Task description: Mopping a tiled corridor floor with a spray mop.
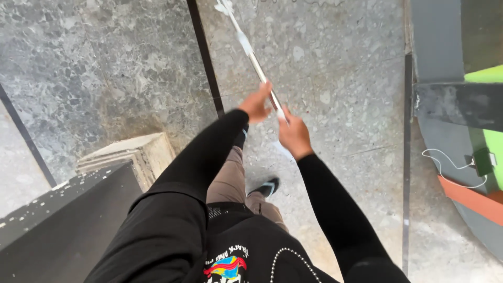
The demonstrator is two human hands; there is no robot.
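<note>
A long thin pole [246, 46], metal with white paint smears, runs from my hands up and away over the grey speckled floor. My left hand [256, 102] grips the pole a little further up. My right hand [294, 134] is shut around the pole's near end, just below the left. Both arms wear black sleeves. The pole's far tip leaves the frame at the top.
Black joint strips [205, 57] cross the stone floor [105, 68]. A dark step block with a pale stone corner [133, 154] sits lower left. At right stands a grey, green and orange curved structure [484, 141] with a white cable [445, 167]. My shoe [266, 187] rests on the floor.
</note>
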